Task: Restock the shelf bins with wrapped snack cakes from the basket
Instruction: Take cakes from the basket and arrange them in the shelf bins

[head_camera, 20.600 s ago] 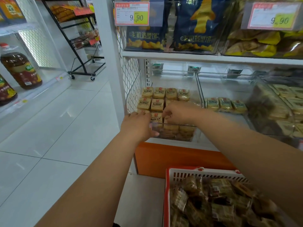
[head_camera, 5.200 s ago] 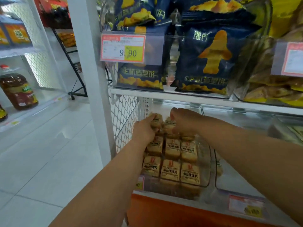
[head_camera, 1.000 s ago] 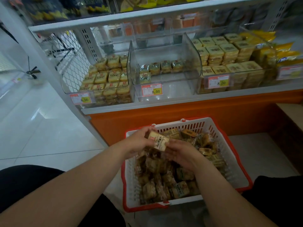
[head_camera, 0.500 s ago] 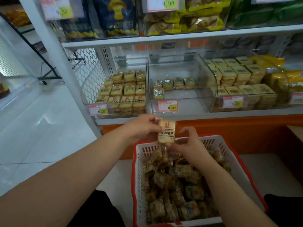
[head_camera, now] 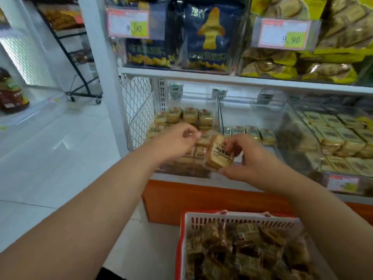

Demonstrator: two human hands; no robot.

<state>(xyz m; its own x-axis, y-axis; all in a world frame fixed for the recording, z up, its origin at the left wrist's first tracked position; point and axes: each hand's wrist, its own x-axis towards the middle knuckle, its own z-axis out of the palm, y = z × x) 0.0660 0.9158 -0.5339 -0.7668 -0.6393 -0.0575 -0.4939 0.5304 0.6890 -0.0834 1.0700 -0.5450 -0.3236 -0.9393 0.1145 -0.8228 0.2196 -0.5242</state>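
Store shelf: your right hand [head_camera: 245, 158] grips a snack cake [head_camera: 221, 153], long axis tilted, just right of the left bin [head_camera: 141, 126]. Your left hand [head_camera: 175, 141], loosely curled, holding nothing clear, is nearer that bin.

One wrapped snack cake [head_camera: 220, 153], tan w/ dark print, is held tilted in front of the left clear bin [head_camera: 141, 126]. Bin nearly full w/ rows of same cakes. Red-and-white basket [head_camera: 238, 219] below holds a loose heap.

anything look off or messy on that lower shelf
Nothing is spilled or damaged. One oddity: the middle bin holds only a single short row of cakes at the back, while the left bin is packed. The right hand holds a wrapped cake tilted, in front of the bins.
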